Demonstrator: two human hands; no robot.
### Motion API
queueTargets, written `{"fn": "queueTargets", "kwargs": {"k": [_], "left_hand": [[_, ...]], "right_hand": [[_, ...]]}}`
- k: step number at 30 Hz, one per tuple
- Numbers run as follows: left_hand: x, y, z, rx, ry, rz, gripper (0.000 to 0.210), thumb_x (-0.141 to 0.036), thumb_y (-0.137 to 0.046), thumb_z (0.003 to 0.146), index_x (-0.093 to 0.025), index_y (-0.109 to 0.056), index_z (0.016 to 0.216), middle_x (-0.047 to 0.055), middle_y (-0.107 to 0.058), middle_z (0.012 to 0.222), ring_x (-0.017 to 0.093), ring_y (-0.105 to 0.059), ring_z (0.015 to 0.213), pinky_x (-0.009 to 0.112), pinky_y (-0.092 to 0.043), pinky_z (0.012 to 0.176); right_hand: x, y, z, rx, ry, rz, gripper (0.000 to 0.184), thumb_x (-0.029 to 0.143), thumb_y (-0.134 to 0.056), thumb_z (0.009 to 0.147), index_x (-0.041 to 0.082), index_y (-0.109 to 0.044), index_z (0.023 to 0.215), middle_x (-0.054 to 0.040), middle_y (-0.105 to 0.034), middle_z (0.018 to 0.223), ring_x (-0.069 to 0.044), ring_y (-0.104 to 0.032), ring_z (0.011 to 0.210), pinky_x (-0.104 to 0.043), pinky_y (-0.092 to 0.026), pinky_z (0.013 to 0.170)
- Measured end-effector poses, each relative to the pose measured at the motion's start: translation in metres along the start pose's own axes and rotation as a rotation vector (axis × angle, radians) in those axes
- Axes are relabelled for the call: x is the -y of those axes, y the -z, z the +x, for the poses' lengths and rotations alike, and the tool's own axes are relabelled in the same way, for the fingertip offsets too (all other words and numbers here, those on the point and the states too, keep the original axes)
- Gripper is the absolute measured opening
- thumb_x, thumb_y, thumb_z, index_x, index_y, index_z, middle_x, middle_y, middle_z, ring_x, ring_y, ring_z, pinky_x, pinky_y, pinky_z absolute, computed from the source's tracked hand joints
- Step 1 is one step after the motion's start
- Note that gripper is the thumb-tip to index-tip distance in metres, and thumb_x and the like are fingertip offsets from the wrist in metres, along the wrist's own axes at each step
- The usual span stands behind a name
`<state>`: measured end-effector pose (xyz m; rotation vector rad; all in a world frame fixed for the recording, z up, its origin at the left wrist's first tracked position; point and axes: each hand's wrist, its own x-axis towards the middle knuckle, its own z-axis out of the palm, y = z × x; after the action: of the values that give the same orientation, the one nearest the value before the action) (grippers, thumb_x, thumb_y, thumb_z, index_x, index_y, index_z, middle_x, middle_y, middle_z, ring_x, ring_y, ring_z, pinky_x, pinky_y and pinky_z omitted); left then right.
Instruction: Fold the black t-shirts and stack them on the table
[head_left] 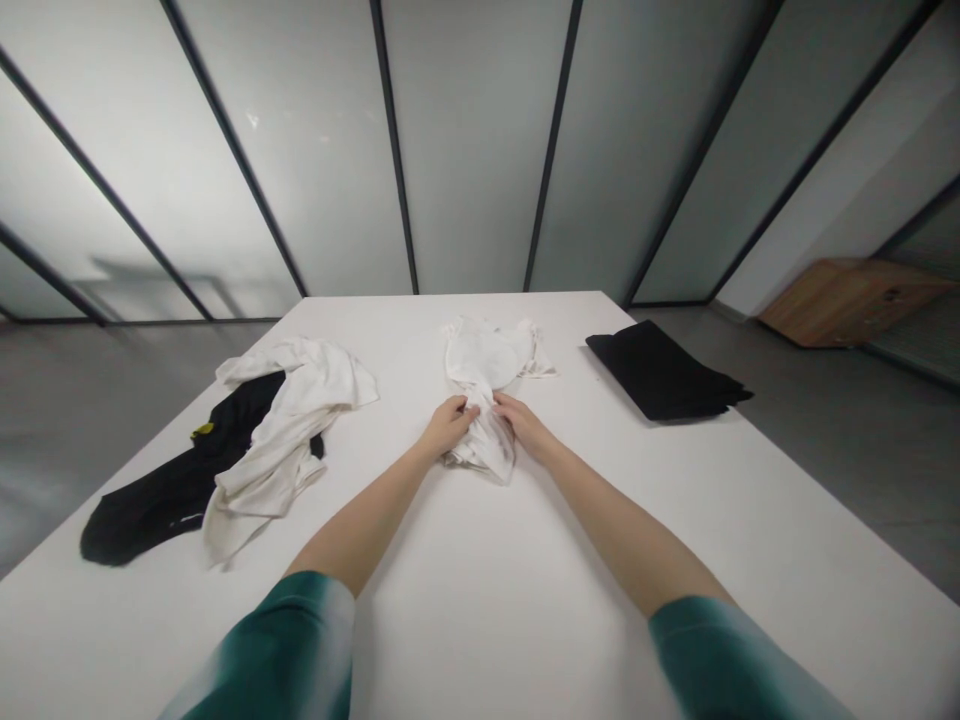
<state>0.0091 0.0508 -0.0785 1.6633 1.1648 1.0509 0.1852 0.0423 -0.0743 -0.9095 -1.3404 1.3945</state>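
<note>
A crumpled white garment (484, 355) lies in the middle of the white table, bunched narrow where I hold it. My left hand (448, 425) pinches its left side, thumb on top of the cloth. From the right, my right hand (523, 422) grips the same bunched part, its fingers closed on the fabric. Below the hands the cloth fans out toward me; beyond them it spreads in loose folds. Whether it is a shirt or another kind of garment I cannot tell.
To the left, a rumpled white garment (307, 385) lies partly over a black garment (161, 490) with a small yellow patch. A flat stack of folded black cloth (664, 375) rests near the right edge of the table (495, 610). A wooden cabinet (847, 300) stands beyond, at right.
</note>
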Motion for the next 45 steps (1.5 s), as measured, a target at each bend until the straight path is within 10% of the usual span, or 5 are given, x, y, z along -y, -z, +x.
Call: {"fn": "queueTargets", "kwargs": {"k": [12, 29, 35, 40, 45], "left_hand": [[-0.008, 0.016, 0.003, -0.177, 0.309, -0.535, 0.027, -0.042, -0.058, 0.074, -0.024, -0.038, 0.071, -0.003, -0.047, 0.061, 0.014, -0.054, 0.061, 0.026, -0.047, 0.058], [0.008, 0.019, 0.0, -0.198, -0.053, 0.413, 0.043, -0.031, -0.064, 0.08, -0.015, -0.061, 0.119, 0.012, -0.063, 0.119, 0.026, -0.058, 0.112, 0.039, -0.044, 0.098], [-0.006, 0.016, -0.012, 0.026, -0.264, 0.632, 0.034, -0.048, -0.069, 0.081, -0.018, -0.066, 0.098, 0.012, -0.063, 0.11, 0.028, -0.056, 0.113, 0.042, -0.042, 0.103], [-0.011, 0.012, -0.017, 0.319, -0.313, 0.689, 0.065, -0.054, -0.083, 0.063, -0.021, -0.066, 0.116, 0.014, -0.058, 0.133, 0.035, -0.046, 0.131, 0.047, -0.034, 0.113], [-0.002, 0.009, -0.011, 0.209, -0.243, 0.595, 0.037, -0.029, -0.057, 0.085, -0.02, -0.065, 0.12, 0.012, -0.063, 0.133, 0.027, -0.053, 0.128, 0.042, -0.037, 0.111]], "right_hand": [[-0.005, 0.036, 0.008, -0.379, -0.005, 0.11, 0.017, 0.041, -0.052, 0.063, 0.026, -0.05, 0.071, -0.0025, -0.062, 0.066, -0.023, -0.06, 0.07, -0.035, -0.051, 0.066], [-0.004, 0.038, -0.008, -0.55, 0.117, -0.799, 0.016, 0.036, -0.055, 0.068, 0.025, -0.043, 0.067, 0.0013, -0.052, 0.066, -0.018, -0.048, 0.068, -0.03, -0.041, 0.068], [-0.004, 0.029, -0.013, -0.191, 0.095, -0.78, 0.054, 0.06, -0.034, 0.09, 0.023, -0.045, 0.052, 0.0, -0.049, 0.052, -0.017, -0.048, 0.057, -0.029, -0.038, 0.06], [-0.007, 0.025, -0.008, -0.068, 0.179, -0.695, 0.055, 0.061, -0.035, 0.092, 0.021, -0.072, 0.102, -0.0098, -0.072, 0.104, -0.027, -0.063, 0.103, -0.04, -0.047, 0.092], [-0.01, 0.023, -0.011, -0.043, 0.165, -0.763, 0.093, 0.064, -0.056, 0.082, 0.016, -0.028, 0.157, -0.0168, -0.047, 0.15, -0.03, -0.045, 0.137, -0.043, -0.038, 0.109]]}}
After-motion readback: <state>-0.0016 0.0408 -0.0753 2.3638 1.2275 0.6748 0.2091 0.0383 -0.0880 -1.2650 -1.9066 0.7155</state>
